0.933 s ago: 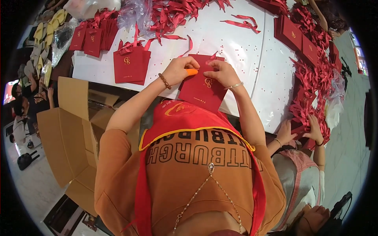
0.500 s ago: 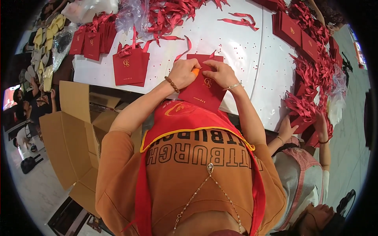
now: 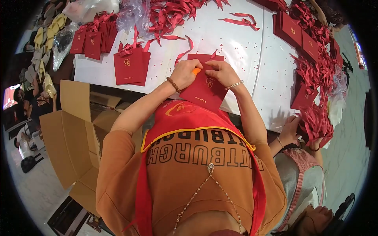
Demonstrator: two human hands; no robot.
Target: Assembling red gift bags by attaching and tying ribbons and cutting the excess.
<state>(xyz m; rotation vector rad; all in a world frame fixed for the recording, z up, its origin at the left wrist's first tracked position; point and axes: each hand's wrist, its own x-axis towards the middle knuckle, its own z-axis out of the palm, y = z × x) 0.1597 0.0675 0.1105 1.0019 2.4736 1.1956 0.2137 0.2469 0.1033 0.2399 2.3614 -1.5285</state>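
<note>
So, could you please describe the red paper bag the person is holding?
The red paper bag is flat, dark red paper or card, with a small gold emblem on its face. It lies tilted at the white table's near edge. The left hand and right hand grip its top edge; something orange shows between them.

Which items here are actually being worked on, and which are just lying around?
In hand: left hand, right hand, red paper bag, orange tool.
Lying about: finished red bags, loose ribbon pile, cardboard box, co-worker's ribbon bundle.
</note>
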